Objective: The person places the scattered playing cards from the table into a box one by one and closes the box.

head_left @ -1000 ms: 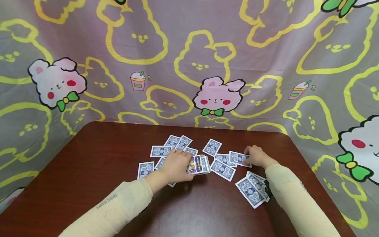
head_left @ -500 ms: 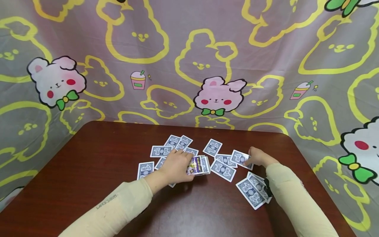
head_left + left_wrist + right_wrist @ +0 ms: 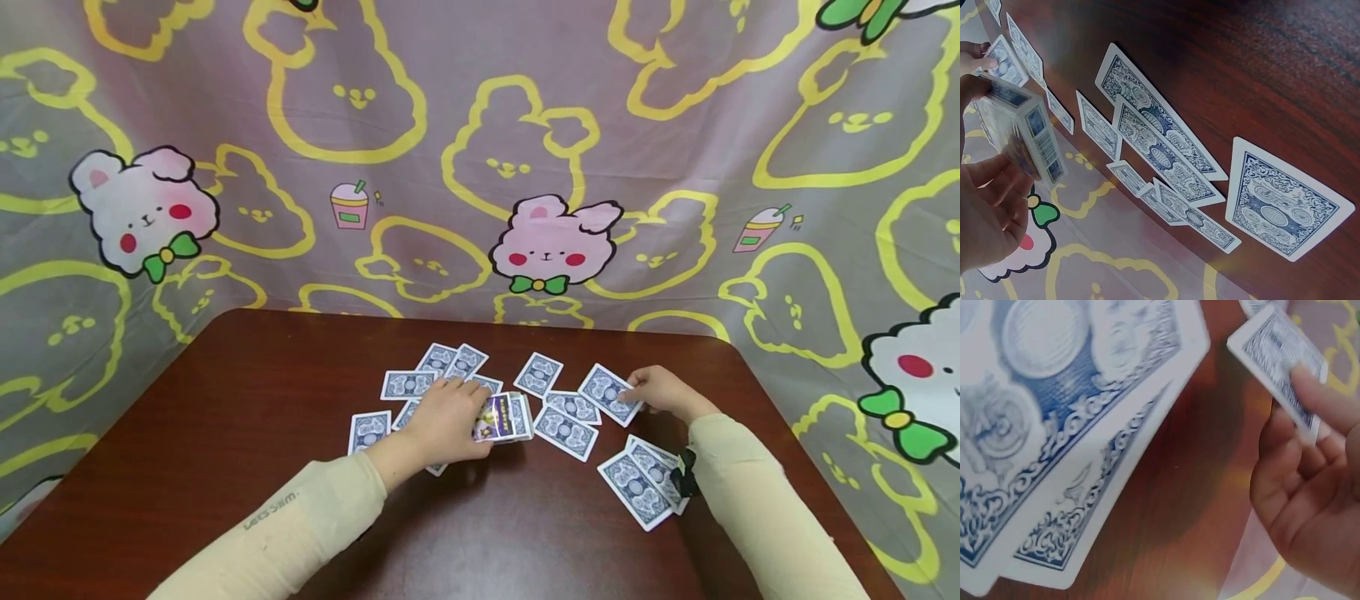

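Observation:
In the head view my left hand (image 3: 448,421) grips a card box (image 3: 495,418) with a purple and yellow front; a blue-backed card shows at its right end. The left wrist view shows the box (image 3: 1029,125) between thumb and fingers. At the right, my right hand (image 3: 663,392) pinches a blue-and-white playing card (image 3: 606,393) by its near right corner, thumb on top. That card (image 3: 1279,362) is tilted in the right wrist view, with fingers curled beneath it. Two overlapping cards (image 3: 636,487) lie near my right forearm, back side up.
More face-down cards (image 3: 408,384) lie scattered left of and behind the box, some partly hidden by my left hand. Others (image 3: 566,431) lie between the hands. All rest on a dark red-brown table (image 3: 225,400), backed by a cartoon-print curtain (image 3: 420,167).
The card at my right hand has been turned and lifted at an angle, and that hand has shifted slightly right. My left hand and the box have stayed in place.

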The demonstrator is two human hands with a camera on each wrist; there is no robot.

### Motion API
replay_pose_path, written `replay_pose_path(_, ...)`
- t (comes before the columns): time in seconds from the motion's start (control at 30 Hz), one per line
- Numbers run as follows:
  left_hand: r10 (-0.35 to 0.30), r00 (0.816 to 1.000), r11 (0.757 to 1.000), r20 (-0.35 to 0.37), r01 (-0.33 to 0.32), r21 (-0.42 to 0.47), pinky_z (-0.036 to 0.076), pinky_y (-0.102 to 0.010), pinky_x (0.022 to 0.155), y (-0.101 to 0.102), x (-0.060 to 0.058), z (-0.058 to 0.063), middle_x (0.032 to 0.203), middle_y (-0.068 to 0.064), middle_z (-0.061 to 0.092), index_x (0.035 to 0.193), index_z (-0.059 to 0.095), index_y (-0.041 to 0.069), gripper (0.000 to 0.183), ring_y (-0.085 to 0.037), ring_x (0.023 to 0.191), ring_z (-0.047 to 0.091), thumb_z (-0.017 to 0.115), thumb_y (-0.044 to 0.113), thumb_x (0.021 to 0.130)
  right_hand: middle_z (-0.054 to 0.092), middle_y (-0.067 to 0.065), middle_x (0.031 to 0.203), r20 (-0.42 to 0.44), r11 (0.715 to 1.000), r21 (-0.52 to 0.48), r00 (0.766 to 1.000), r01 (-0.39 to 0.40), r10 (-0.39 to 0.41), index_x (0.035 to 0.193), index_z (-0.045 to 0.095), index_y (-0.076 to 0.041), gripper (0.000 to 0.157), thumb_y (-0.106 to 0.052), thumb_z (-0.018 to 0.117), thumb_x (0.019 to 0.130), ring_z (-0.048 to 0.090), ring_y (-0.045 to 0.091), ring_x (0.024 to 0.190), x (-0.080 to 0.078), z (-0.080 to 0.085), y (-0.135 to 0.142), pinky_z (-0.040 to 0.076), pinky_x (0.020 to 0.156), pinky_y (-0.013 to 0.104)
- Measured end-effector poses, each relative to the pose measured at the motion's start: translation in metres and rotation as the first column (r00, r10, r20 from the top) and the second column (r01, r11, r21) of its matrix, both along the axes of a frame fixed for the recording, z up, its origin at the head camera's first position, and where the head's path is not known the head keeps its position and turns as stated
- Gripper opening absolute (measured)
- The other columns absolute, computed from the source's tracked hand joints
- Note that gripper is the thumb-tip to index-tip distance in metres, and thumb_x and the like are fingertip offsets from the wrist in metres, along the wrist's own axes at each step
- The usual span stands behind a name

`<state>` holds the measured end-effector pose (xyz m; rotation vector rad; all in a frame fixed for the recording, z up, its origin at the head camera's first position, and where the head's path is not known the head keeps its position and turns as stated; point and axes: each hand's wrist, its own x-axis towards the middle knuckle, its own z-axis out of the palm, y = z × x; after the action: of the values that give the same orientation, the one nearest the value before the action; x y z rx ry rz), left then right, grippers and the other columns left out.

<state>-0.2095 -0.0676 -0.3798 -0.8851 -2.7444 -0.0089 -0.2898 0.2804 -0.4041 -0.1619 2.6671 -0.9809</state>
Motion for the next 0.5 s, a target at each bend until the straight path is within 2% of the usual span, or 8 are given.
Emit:
replay_pose_path(0.1,-0.003,1.0,1.0,0.0,0.003,0.004,0.042,-0.035,0.083,0.001,0.0,0.001,0.109,-0.004,0.062,0.116,0.06,0.007,0.065,-0.02,0.099,0.057,0.07,0.049,0.067,0.053,-0.005,0.063,0.057,0.995,-0.094,0.998,-0.029,0.035,0.077,0.057,-0.004,0.021,-0.021,0.066,0.085,0.049,0.012,0.061,0.002,0.005,0.003,0.041,0.056,0.028)
replay_pose_path(0.17,-0.005,1.0,1.0,0.001,0.005,0.004,0.042,-0.035,0.082,0.002,0.0,0.001,0.108,-0.004,0.062,0.117,0.06,0.007,0.066,-0.02,0.099,0.058,0.07,0.049,0.067,0.052,-0.005,0.064,0.085,0.992,-0.123,0.995,-0.043,0.054,0.076,0.057,-0.007,0.023,-0.025,0.066,0.085,0.051,0.013,0.063,0.003,0.007,0.004,0.042,0.058,0.028)
replay_pose_path(0.27,-0.007,1.0,1.0,-0.002,0.007,0.002,0.041,-0.035,0.082,0.003,0.0,0.002,0.107,-0.004,0.062,0.117,0.06,0.007,0.067,-0.02,0.096,0.058,0.07,0.049,0.067,0.051,-0.005,0.065,0.076,0.988,-0.131,0.993,-0.079,0.09,0.076,0.058,-0.008,0.024,-0.028,0.066,0.086,0.053,0.014,0.066,0.005,0.011,0.0,0.043,0.058,0.028)
replay_pose_path(0.37,-0.011,1.0,1.0,-0.007,0.011,0.001,0.041,-0.036,0.082,0.003,0.0,0.002,0.105,-0.004,0.063,0.117,0.06,0.007,0.066,-0.019,0.095,0.057,0.07,0.05,0.067,0.049,-0.005,0.064,0.069,0.986,-0.147,0.993,-0.083,0.094,0.078,0.059,-0.006,0.025,-0.028,0.064,0.087,0.05,0.013,0.061,0.008,0.014,-0.005,0.041,0.054,0.026)
replay_pose_path(0.5,-0.017,1.0,1.0,-0.02,0.017,-0.003,0.041,-0.036,0.081,0.004,0.0,0.003,0.103,-0.003,0.063,0.116,0.061,0.008,0.065,-0.019,0.093,0.057,0.07,0.05,0.067,0.044,-0.003,0.06,0.067,0.978,-0.188,0.992,-0.09,0.104,0.089,0.061,-0.001,0.027,-0.028,0.059,0.091,0.04,0.011,0.054,0.011,0.018,-0.012,0.034,0.05,0.024)
